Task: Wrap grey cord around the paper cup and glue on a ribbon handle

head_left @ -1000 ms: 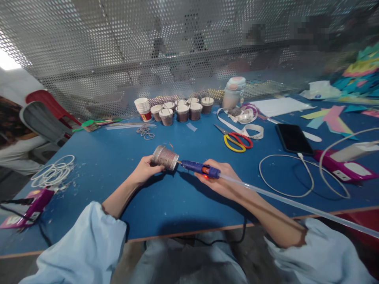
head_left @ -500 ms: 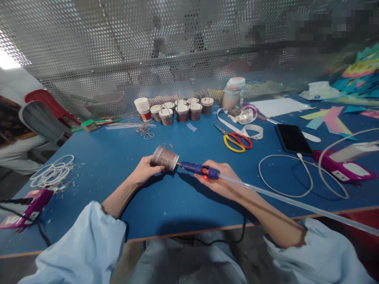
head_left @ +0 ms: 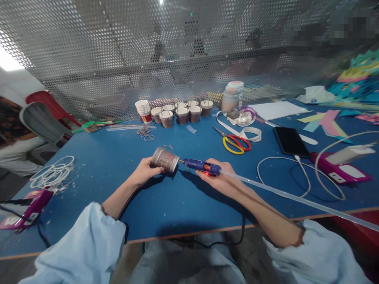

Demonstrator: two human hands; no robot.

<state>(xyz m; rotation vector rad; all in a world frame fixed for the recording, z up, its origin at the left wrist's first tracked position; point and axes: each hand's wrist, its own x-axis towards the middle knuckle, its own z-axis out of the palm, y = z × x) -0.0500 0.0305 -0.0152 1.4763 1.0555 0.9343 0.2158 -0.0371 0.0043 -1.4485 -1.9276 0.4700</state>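
My left hand (head_left: 149, 170) is closed around a small cup wrapped in greyish-brown cord (head_left: 164, 159), tipped on its side with one end facing right. My right hand (head_left: 220, 177) grips a blue hot glue gun (head_left: 199, 165) with a red light glowing on it. A long translucent glue stick (head_left: 275, 193) runs out of its back toward the lower right. The gun's nozzle points left and sits close to the cup's right-hand rim; I cannot tell whether they touch.
Behind stand several wrapped cups with handles (head_left: 182, 115) and a stack of paper cups (head_left: 143, 110). Scissors (head_left: 233, 142), a measuring tape (head_left: 251, 134), a phone (head_left: 290, 141) and a power strip (head_left: 340, 169) lie to the right. Another power strip (head_left: 28, 209) and a coiled white cable (head_left: 53, 171) lie left.
The glue gun has shifted slightly right and up, its nozzle now a little away from where it met the cup's rim. The cup is still in my left hand.
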